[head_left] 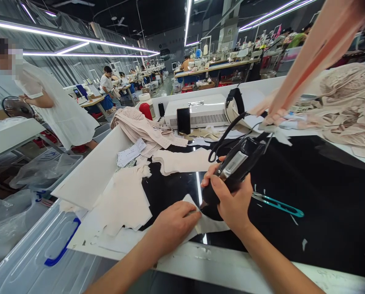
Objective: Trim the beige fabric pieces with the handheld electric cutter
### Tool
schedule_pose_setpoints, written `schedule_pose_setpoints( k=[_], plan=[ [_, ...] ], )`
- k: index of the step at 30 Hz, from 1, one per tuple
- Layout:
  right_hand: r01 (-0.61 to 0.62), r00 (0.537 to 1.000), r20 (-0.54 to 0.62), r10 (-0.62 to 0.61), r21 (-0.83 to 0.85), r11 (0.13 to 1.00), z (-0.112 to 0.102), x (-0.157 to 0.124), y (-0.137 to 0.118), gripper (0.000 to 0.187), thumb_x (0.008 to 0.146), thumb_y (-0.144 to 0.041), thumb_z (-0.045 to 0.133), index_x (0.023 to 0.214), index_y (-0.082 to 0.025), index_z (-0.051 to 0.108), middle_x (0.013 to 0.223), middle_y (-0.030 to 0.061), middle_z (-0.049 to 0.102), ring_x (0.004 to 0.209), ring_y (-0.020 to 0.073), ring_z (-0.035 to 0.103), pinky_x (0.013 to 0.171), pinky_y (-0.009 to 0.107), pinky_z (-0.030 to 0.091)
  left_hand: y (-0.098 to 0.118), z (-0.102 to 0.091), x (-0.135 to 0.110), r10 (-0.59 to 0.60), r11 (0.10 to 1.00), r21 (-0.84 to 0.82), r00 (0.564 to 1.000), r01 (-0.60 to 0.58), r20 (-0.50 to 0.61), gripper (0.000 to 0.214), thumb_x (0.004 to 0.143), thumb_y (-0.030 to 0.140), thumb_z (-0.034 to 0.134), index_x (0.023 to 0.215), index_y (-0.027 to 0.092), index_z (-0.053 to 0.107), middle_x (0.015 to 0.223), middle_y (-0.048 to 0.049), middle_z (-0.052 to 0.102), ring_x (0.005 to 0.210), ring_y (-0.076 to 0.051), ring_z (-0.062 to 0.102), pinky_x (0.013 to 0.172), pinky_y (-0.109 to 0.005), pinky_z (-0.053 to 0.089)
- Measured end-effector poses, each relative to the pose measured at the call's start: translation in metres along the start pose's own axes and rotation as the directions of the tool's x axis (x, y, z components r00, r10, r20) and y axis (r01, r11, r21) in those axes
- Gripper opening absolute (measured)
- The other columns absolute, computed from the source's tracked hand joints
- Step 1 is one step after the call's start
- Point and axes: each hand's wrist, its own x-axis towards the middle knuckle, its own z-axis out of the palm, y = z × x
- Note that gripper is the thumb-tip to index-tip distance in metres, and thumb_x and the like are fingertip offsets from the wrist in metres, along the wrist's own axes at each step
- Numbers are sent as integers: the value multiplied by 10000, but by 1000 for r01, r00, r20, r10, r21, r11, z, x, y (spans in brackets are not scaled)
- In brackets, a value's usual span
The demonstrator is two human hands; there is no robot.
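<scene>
My right hand [233,200] is wrapped round a black corded hand tool [240,159] with a silver plate on its side. The tool tilts downward, and its narrow tip is close to the fingertips of my left hand [174,224]. With fingers and thumb closed together, my left hand grips a small cream fabric piece [212,225] near the table's front edge. Part of that fabric is hidden under my fingers. Whether the tip touches the cloth I cannot tell. Turquoise thread snips [282,206] lie right of my right hand.
Cream cut pieces [125,200] lie left on the black tabletop [292,171]. Behind are a stacked fabric strip [186,160], a phone [183,121] and a white vented box [197,111]. A peach cloth strip [311,57] hangs down behind the tool. A person [53,98] stands left.
</scene>
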Motion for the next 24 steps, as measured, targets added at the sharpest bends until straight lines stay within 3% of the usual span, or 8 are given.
schedule_pose_setpoints(
  k=[10,16,24],
  plan=[
    [19,1000,-5,-19,2,1000,1,-2,-1,360,929,-270,882,1204,-301,651,866,-73,765,610,145,709,618,314,635,1,1,-2,-26,1000,-14,1000,26,18,254,1202,153,486,1296,187,720,1240,-112,779,1123,-229,779,1003,-337,686],
    [22,1000,2,-22,-11,1000,0,-2,-3,283,935,-222,853,1143,-289,674,849,-69,755,609,133,704,619,291,629,2,-2,-4,-46,999,-10,997,47,62,263,1182,142,506,1321,207,720,1303,-111,775,1174,-228,771,1035,-339,675],
    [-2,1000,-20,2,9,1000,-9,-6,-8,375,922,-240,888,1226,-300,676,871,-66,760,631,140,710,639,297,633,1,0,-9,-25,1000,7,998,25,50,300,1178,128,512,1393,214,703,1365,-133,764,1200,-249,768,1035,-371,681]
  ],
)
